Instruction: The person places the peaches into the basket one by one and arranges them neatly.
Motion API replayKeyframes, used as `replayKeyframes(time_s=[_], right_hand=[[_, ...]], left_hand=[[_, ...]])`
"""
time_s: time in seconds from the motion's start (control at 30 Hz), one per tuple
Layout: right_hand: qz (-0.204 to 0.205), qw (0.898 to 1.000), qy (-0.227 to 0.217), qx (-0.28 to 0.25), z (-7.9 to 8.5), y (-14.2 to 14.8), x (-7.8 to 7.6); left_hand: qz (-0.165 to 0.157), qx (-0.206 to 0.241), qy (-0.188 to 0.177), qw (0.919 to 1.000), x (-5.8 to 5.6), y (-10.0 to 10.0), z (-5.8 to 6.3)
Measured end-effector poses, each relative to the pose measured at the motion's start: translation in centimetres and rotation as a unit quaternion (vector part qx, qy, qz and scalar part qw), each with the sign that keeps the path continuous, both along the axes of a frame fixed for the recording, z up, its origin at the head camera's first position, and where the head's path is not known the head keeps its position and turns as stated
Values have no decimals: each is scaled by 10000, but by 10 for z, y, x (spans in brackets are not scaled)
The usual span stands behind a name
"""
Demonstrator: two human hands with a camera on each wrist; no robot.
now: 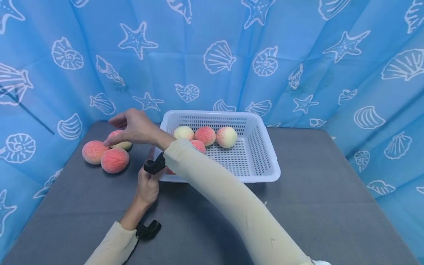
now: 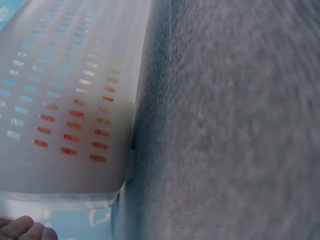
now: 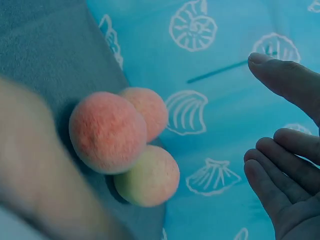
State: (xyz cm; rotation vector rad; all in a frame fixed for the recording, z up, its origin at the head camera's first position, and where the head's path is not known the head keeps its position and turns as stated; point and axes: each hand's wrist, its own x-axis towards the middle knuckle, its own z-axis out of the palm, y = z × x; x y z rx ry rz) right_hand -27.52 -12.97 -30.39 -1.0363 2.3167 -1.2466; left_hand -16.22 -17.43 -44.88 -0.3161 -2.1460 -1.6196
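My right hand hovers over three loose peaches with thumb and fingers spread apart, holding nothing. Of these, one reddish peach lies at the left, another red peach lies nearer me, and a yellow-and-pink peach is partly behind the thumb. At the left end of a white plastic basket, my left hand grips the near corner; its fingers are partly hidden by the right wrist. Curled fingertips appear beside the basket's end wall in the left wrist view.
Several peaches lie in the basket's left half, among them a red peach and a pale peach. A grey cloth covers the table. Behind it hangs a blue curtain with white shell prints. My right forearm crosses the basket's front.
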Motion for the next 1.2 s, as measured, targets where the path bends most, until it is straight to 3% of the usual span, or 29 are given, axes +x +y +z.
replayKeyframes(time_s=[0.1,0.27,0.43,0.6,0.77,0.93,1.2], right_hand=[[-34,9998,-97,-198,0,14,-5],[-273,9983,-73,-509,-1,58,-16],[-757,9921,-8,-1003,-2,120,-24],[-1361,9822,22,-1295,1,195,-22],[-2056,9699,152,-1296,0,270,-10],[-2846,9500,250,-1258,-14,330,12],[-4029,9073,349,-1151,-55,375,59]], left_hand=[[59,-122,-182,9997,-3,0,2],[-125,-3,-574,9983,-3,0,4],[-329,145,-485,9982,-3,0,1],[-298,204,-330,9988,-2,0,-1],[-300,161,-391,9987,-1,1,-1],[-301,126,-403,9987,0,1,-2],[-348,98,-455,9983,-1,5,1]])
